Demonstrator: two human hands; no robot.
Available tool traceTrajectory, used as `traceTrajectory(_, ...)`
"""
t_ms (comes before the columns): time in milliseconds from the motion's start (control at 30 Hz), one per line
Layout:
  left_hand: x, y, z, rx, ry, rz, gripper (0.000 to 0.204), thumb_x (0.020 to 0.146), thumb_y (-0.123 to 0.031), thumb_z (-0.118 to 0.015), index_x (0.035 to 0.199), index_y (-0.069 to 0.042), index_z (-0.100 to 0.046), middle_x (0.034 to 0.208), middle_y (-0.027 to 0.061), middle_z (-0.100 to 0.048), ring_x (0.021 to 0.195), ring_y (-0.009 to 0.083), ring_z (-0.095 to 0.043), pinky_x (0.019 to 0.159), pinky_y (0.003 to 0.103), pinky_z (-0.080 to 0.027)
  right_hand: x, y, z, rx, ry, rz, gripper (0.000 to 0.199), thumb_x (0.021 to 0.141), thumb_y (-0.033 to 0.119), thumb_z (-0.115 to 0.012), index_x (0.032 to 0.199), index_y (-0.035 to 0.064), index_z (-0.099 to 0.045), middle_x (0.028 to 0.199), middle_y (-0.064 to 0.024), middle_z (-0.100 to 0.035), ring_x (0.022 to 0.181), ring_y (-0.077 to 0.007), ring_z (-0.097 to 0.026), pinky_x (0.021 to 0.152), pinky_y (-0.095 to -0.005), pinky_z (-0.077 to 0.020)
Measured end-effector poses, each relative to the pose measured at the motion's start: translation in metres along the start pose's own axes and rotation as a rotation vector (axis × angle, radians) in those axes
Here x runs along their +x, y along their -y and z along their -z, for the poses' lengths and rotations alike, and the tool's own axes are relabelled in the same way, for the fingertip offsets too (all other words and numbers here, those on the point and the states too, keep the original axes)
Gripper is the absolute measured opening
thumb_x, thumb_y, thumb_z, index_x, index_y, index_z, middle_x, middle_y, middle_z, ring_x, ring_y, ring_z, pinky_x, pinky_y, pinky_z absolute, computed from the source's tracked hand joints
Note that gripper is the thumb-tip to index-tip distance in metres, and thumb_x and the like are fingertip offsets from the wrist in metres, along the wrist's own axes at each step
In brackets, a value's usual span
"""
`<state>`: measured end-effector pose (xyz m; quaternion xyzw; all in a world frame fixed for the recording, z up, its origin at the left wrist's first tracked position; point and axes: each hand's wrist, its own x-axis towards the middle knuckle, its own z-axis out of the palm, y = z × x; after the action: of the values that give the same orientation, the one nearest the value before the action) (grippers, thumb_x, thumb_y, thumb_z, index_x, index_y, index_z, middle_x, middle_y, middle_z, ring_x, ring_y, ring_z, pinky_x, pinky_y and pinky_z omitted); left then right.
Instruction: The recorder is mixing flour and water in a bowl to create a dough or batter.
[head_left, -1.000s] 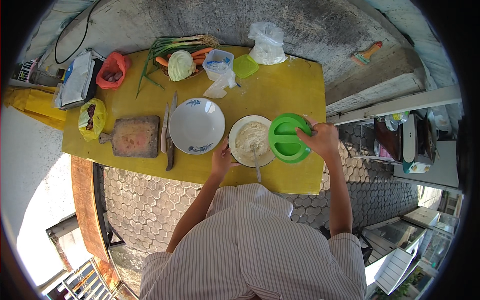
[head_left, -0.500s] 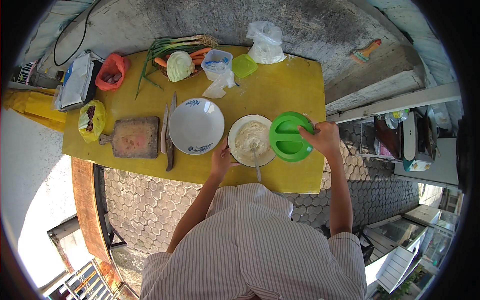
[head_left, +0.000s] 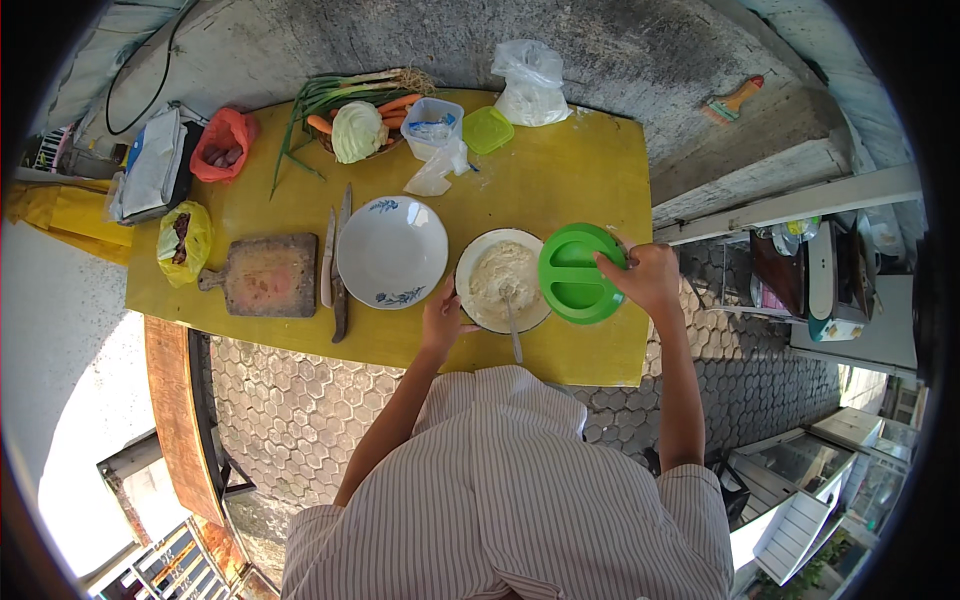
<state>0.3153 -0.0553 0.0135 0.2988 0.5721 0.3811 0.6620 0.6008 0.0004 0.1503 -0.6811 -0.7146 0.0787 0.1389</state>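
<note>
Green vessel [head_left: 572, 272] — right hand [head_left: 650, 278] wrapped on its side; left hand [head_left: 441, 322], half-curled, gripping the bowl [head_left: 497, 236].

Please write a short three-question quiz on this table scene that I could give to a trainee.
1. Which of these does the left hand touch?
A) The cabbage
B) The bowl of pale floury mixture
C) The paintbrush

2. True or false: the two knives lie to the right of the flower-patterned bowl.

3. Fill in the colour: the right hand is at the edge of a round, ____ lid.

Key:
1. B.
2. False; they lie to its left, between it and the wooden cutting board.
3. Green.
</note>
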Motion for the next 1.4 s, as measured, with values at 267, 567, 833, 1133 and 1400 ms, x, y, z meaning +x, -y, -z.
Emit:
traceTrajectory(267,0.001,0.002,0.001,-0.020,0.027,0.011,0.048,0.092,-0.001,-0.032,0.139,-0.008,-0.029,0.137,0.0079,-0.039,0.119,0.0238,-0.046,0.077,0.040,-0.058,0.002,-0.005,-0.010,0.029,-0.025,-0.025,0.041,0.062,0.041,-0.075,0.055,0.0028,-0.061,0.047,-0.0131,-0.054,0.046,-0.0299,-0.058,0.047,-0.0378,-0.0483)
traceTrajectory(567,-0.001,-0.005,0.002,-0.022,0.020,0.031,0.049,0.091,-0.001,-0.032,0.140,-0.009,-0.029,0.136,0.0074,-0.040,0.118,0.0234,-0.046,0.076,0.038,-0.058,-0.002,-0.051,-0.024,0.247,-0.086,-0.185,0.051,0.066,0.034,-0.077,0.040,0.0003,-0.049,0.036,-0.0051,-0.042,0.032,-0.0135,-0.040,0.036,-0.0299,-0.0325)
traceTrajectory(833,-0.001,-0.006,-0.010,0.000,-0.048,-0.020,0.049,0.091,0.002,-0.035,0.139,-0.009,-0.030,0.133,0.0096,-0.043,0.115,0.0238,-0.049,0.075,0.039,-0.058,-0.018,-0.105,-0.078,0.740,-0.373,-0.588,0.059,0.073,0.035,-0.074,0.039,-0.0006,-0.041,0.038,0.0025,-0.034,0.035,-0.0081,-0.032,0.038,-0.0287,-0.0261)
traceTrajectory(1133,0.000,0.036,-0.003,0.051,-0.027,-0.100,0.056,0.085,0.004,-0.039,0.138,-0.006,-0.023,0.126,0.0184,-0.047,0.101,0.0279,-0.059,0.064,0.039,-0.060,-0.060,-0.011,-0.046,-0.009,-0.548,-0.141,0.034,0.082,0.026,-0.064,0.092,0.0002,-0.044,0.074,-0.0115,-0.046,0.069,-0.0285,-0.049,0.062,-0.0414,-0.0412)
traceTrajectory(1400,-0.018,0.008,-0.002,0.000,0.001,0.151,0.051,0.084,0.007,-0.043,0.131,-0.002,-0.025,0.130,0.0219,-0.040,0.113,0.0296,-0.050,0.072,0.041,-0.059,-0.120,0.062,-0.118,0.624,0.147,-0.412,0.033,0.077,0.023,-0.067,0.088,0.0009,-0.046,0.060,-0.0156,-0.056,0.056,-0.0303,-0.059,0.054,-0.0424,-0.0452)
